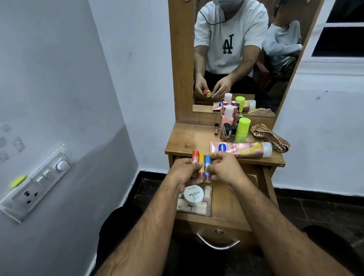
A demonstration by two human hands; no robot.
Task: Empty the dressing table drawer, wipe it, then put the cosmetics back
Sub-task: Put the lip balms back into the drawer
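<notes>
- My left hand (184, 170) and right hand (224, 167) hold three sticks (202, 165) side by side above the open drawer (224, 197); the fingers of both hands are curled round them, left on the red-capped one, right on the blue-capped one, with the yellow-capped one between.
- In the drawer, near its left wall, a round white jar (194, 196) reads "zudio NAIL POLISH"; the smaller print under it is too fine to read. It sits on a clear flat box (205, 207).
- On the wooden surface (189, 137) a pink tube (240, 150) lies on its side, with a blue oval logo I cannot read and broken letters along it.
- Behind the tube stand a green-capped bottle (243, 129), a pink bottle (227, 116) with a white cap, and a small dark vial (216, 128).
- A checked cloth (269, 137) lies bunched at the right.
- The mirror (235, 48) shows a white T-shirt with mirrored "LA" lettering.
- Pale walls meet at a corner; a switchboard (35, 182) is on the left wall, above a dark floor (332, 209).
</notes>
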